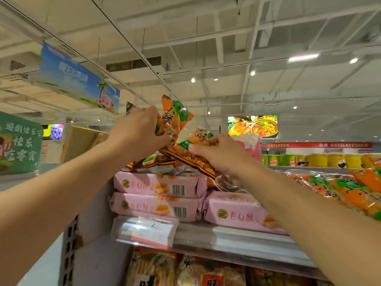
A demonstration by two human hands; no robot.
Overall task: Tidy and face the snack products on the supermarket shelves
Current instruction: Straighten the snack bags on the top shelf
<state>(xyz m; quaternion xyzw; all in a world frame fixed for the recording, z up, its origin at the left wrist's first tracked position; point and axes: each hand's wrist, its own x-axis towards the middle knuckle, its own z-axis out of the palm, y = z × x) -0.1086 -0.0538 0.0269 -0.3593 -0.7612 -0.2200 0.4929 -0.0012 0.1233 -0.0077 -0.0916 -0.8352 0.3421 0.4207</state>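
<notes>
Atop the pink packs (158,185) — left hand (137,131) clamped on upright orange bag (175,116), right hand (222,154) gripping tilted orange bag (198,141).

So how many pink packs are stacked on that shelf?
3 in plain view: a top-left pink pack, another pink pack right under it, and a right pink pack beside that, under the right forearm. More may hide behind them.

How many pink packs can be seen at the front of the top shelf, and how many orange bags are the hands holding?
Pink packs: 3, two stacked on the left and one on the right
Orange bags held: 2, one in the left hand at, one under the right hand at
Total: 5
</notes>
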